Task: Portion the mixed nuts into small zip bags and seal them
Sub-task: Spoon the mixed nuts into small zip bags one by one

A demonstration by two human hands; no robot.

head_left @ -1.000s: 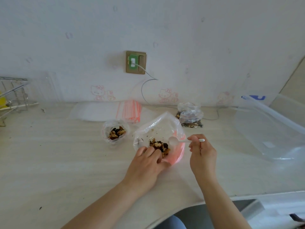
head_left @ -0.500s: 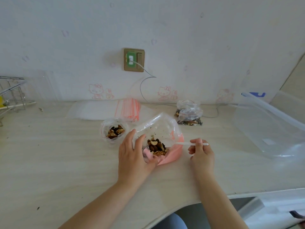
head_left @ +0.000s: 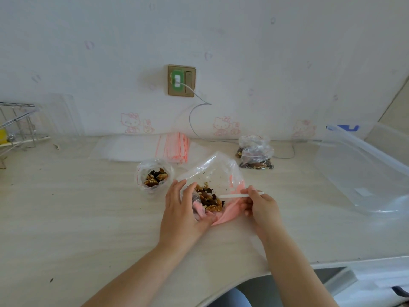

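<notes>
— What do we have in the head view?

— We see a person's two bare forearms reaching over a pale tabletop [head_left: 66, 218] toward a large clear bag of mixed nuts [head_left: 212, 173] lying near the middle, its pink-tinted mouth facing the near edge. The left hand [head_left: 183, 216] holds the bag's mouth, thumb curled over the pink lip and fingers spread up its left side. The nuts [head_left: 208, 198] sit heaped just inside.

— And the other hand?

— We find the right hand [head_left: 261, 207] pinching the handle of a white plastic spoon [head_left: 241, 195], which lies level with its bowl end pointing into the bag; the bowl itself we cannot make out.

— Where are the portions?

— We count one small zip bag [head_left: 155, 177] standing open and part filled just left of the large bag. Sealed small bags of nuts [head_left: 255, 155] are piled toward the far edge, right of centre. A stack of empty red-striped zip bags [head_left: 173, 147] lies flat at the far edge, behind the open one.

— Anything else?

— We note a big clear bag [head_left: 363, 173] at the right edge, a wire rack [head_left: 15, 127] at the far left corner and a wall socket [head_left: 181, 80] with a white cable.
</notes>
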